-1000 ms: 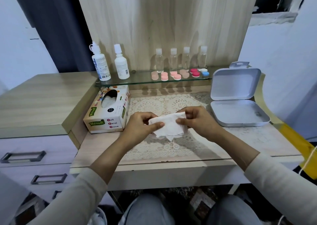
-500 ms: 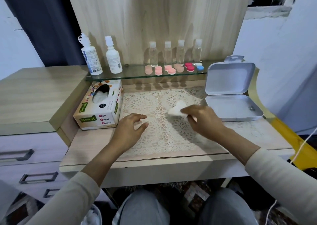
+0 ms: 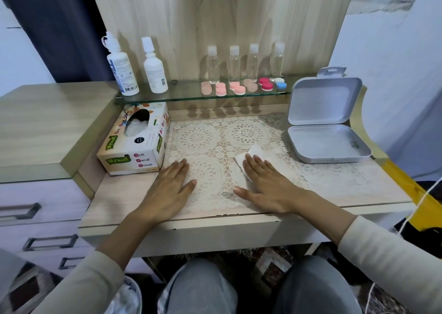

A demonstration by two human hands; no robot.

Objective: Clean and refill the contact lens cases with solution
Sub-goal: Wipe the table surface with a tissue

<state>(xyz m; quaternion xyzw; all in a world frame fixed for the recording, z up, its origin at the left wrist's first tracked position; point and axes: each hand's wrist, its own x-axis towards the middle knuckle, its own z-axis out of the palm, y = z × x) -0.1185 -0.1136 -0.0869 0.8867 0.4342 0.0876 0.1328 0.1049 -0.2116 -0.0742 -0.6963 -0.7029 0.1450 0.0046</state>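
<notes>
Both hands now lie flat on the desk; half a second ago the right one pinched the tissue above the mat and the left hovered with fingers bent.

- Left hand [image 3: 171,189]: palm down on the lace mat [image 3: 198,136], fingers straight and together, holding nothing. It is just beside the front corner of the tissue box [image 3: 136,144].
- Right hand [image 3: 265,184]: palm down, fingers straight, thumb spread out to the side. Its fingertips press on the white tissue [image 3: 254,151], which lies flat on the mat; no fingers curl round it.
- Contact lens cases [image 3: 238,88]: a row on the glass shelf [image 3: 186,96], well apart from both hands. Most are pink, one is red and white, one is blue and white. All have their caps on.
- Solution bottles: two white ones [image 3: 154,71] stand upright at the left end of the shelf. Four small clear bottles [image 3: 234,62] stand behind the cases.
- Metal tin [image 3: 323,144]: on the desk to the right of the mat, with its lid standing open. There is a small item in its tray, too small to identify.
</notes>
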